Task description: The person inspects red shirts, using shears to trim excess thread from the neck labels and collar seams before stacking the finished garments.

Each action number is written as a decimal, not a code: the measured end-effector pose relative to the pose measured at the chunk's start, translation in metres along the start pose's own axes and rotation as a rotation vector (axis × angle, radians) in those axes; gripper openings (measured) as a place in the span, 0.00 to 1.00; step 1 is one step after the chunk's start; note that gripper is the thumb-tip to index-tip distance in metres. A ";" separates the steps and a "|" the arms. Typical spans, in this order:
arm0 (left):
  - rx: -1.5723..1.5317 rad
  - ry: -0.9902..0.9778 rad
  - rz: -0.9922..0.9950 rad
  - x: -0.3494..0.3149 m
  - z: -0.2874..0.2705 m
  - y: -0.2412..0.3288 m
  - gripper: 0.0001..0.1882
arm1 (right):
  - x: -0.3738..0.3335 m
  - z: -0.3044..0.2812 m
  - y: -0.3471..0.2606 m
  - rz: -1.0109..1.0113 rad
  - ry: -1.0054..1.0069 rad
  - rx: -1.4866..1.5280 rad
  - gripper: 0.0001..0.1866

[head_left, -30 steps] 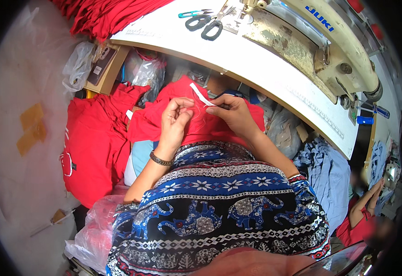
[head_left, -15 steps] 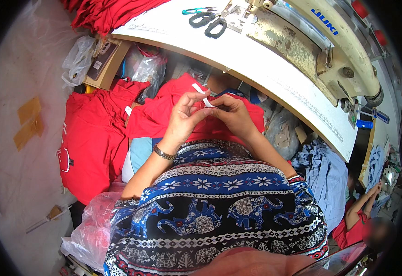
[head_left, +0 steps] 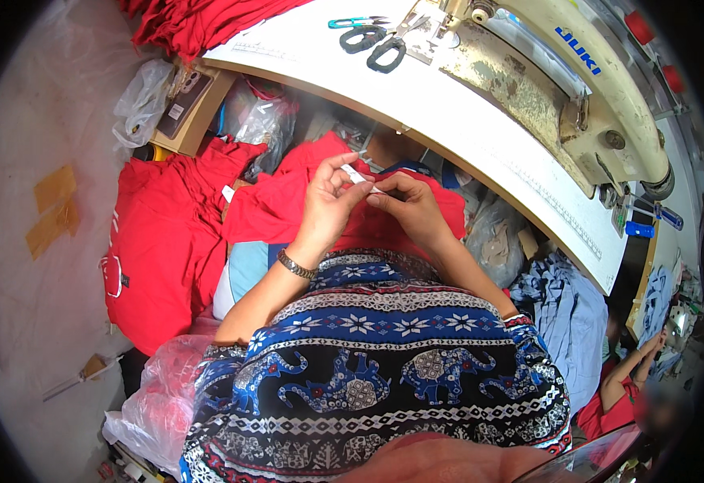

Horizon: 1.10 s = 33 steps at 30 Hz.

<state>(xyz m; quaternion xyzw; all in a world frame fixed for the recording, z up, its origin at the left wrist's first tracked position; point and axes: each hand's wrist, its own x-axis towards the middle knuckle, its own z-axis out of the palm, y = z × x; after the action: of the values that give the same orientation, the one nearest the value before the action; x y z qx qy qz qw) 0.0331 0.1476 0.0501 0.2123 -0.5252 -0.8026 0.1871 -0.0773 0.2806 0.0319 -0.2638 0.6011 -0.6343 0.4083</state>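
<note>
My left hand (head_left: 328, 201) and my right hand (head_left: 410, 206) meet over my lap, both pinching a small white label strip (head_left: 360, 176) between their fingertips. A metal watch sits on my left wrist. Under the hands lies a red garment (head_left: 275, 205), draped over my knees and below the edge of the white sewing table (head_left: 481, 121). My lap is covered by blue patterned fabric with elephants (head_left: 368, 362).
A cream sewing machine (head_left: 577, 88) stands on the table with black-handled scissors (head_left: 376, 44) beside it. Red garments (head_left: 159, 241) pile at my left, with plastic bags and a cardboard box (head_left: 187, 105). Light blue cloth (head_left: 561, 314) lies at right, near another person (head_left: 626, 378).
Both hands have stayed together on the white label, shifting it slightly between the fingers; the view has tilted a little.
</note>
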 end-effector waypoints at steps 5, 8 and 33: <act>0.002 0.041 -0.003 0.011 -0.003 -0.001 0.25 | 0.002 -0.005 0.008 0.091 -0.023 0.149 0.10; 0.065 0.051 0.016 0.018 -0.004 0.001 0.24 | 0.003 -0.006 0.011 0.114 -0.016 0.181 0.12; 1.151 0.125 0.837 0.134 0.014 0.080 0.17 | 0.004 -0.018 0.013 0.100 0.083 0.149 0.08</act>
<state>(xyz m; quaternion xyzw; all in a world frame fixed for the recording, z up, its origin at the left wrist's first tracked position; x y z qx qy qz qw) -0.0804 0.0577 0.1095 0.1038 -0.8911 -0.2453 0.3675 -0.0913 0.2877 0.0164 -0.1758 0.5811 -0.6666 0.4325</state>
